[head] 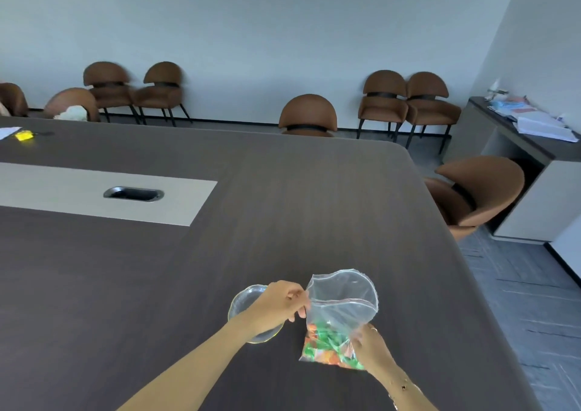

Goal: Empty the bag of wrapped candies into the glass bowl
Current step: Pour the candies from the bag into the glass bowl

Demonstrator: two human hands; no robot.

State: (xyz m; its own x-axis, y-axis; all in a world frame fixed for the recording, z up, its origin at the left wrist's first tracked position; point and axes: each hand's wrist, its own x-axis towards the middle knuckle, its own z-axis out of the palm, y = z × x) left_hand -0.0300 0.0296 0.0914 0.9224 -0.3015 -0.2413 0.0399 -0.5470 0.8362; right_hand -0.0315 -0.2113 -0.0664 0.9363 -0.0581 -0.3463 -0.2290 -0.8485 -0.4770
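Bag (341,313) of wrapped candies (327,346) is standing on the counter (283,206), just right of the glass bowl (243,303), mouth gaping open at top. I'm pinching the bag's left rim w/ my left hand (279,305), fingers (298,297) clamped on the plastic; my right hand (369,346) is gripping the lower right side, fingers pressed on the film. Candies are sitting at the bottom, none in the bowl yet.

Risks, imo: thin film slipping from my pinch as I'm tipping, so candies scatter on the counter; my left forearm is crossing over the bowl and could nudge it.

Count: 1 bag, 1 bowl, candies too bunched to count, orange & green.
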